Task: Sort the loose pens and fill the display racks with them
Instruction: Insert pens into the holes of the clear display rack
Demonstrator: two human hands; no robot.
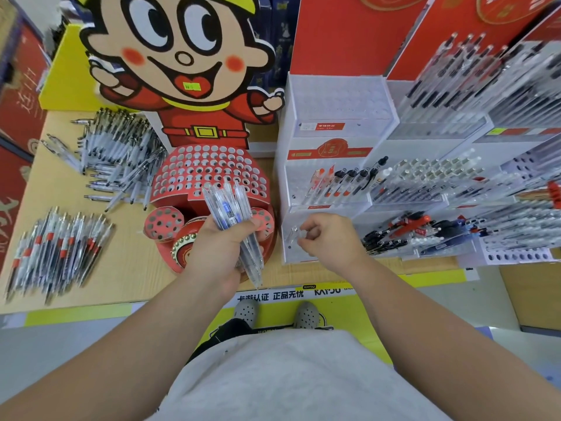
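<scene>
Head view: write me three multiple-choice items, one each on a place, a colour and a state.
1. Where does the red-banded pen pile lie?
A) on the table, left of the holed rack
B) in a basket
C) on a chair

2. What colour is the holed rack?
A) yellow
B) red
C) blue

3. What is the left hand doing?
A) lying flat on the table
B) pointing upward
C) gripping a pen bundle

Answers:
1 A, the pile lies on the tabletop at far left.
2 B, its holed top is red.
3 C, the fingers curl round several clear pens.
</scene>
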